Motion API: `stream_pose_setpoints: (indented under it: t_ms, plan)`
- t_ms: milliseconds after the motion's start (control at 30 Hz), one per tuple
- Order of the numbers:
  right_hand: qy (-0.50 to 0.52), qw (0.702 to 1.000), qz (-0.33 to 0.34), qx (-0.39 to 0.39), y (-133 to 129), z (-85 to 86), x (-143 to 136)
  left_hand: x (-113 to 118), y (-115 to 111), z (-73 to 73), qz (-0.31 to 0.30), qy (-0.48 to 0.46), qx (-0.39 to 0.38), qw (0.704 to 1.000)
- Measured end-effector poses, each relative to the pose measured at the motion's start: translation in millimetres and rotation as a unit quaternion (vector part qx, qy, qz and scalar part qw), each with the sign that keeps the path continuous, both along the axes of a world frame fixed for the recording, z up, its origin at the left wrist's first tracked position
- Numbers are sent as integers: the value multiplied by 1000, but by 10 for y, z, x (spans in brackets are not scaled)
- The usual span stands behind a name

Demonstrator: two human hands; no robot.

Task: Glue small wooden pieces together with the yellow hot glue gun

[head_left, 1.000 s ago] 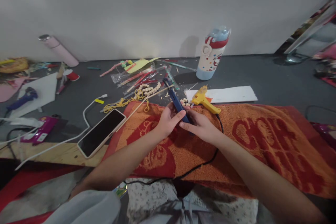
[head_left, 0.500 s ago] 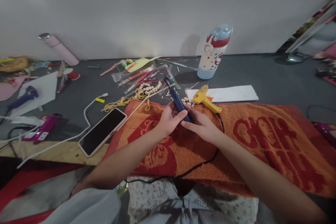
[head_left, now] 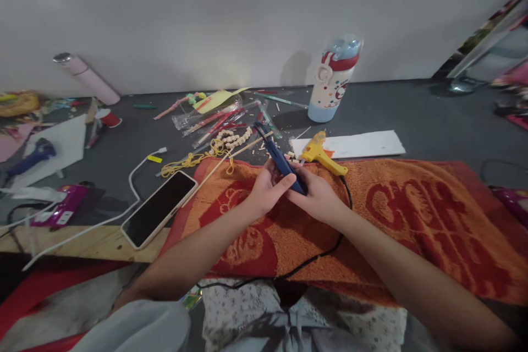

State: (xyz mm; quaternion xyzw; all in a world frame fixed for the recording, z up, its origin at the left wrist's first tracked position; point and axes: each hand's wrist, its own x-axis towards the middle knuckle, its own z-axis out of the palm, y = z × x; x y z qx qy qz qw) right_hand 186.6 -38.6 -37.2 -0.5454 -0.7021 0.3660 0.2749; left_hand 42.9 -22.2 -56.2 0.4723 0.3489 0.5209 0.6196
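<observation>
Both hands are closed around a long dark blue tool (head_left: 278,158) shaped like a stapler, held tilted above the towel with its far end pointing away from me. My left hand (head_left: 270,187) grips its left side, thumb lying across the top. On the other side my right hand (head_left: 311,192) wraps the near end, its fingers partly hidden. A thin wooden stick (head_left: 247,146) crosses the tool's far end; whether it is clamped there I cannot tell. Short pale wooden pieces (head_left: 264,147) are scattered around that end. Right of the tool lies a yellow glue gun (head_left: 319,155).
An orange towel (head_left: 355,258) covers the table front. A phone (head_left: 159,209), white cable (head_left: 131,184) and yellow string (head_left: 185,162) lie left. Behind are plastic-wrapped sticks (head_left: 223,121) and a cartoon bottle (head_left: 332,85); a white board (head_left: 367,144) lies right.
The tool has turned slightly in my hands, showing more of its side and near end. My right hand has shifted a little around it. The view has moved slightly.
</observation>
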Motion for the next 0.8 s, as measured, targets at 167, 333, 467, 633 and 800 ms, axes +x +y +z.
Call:
stream_pose_setpoints:
  t_ms: [167, 333, 467, 633, 800]
  plan:
    - [5, 1000, -17, -1, 1, 27, 7, -10, 39, -17, -39, -28, 18, 999]
    - [41, 998, -38, 4, 37, 73, 60, -88, 156, 17, 6, -37, 5, 999]
    - [41, 998, -34, -28, 42, 65, 61, -165, 264, 63, 87, -61, -32, 994]
    - [33, 998, -38, -47, 24, 37, 30, -217, 337, 101, 131, -108, -46, 984]
    - [38, 997, -38, -49, 21, 38, 25, -213, 344, 116, 164, -126, -44, 977]
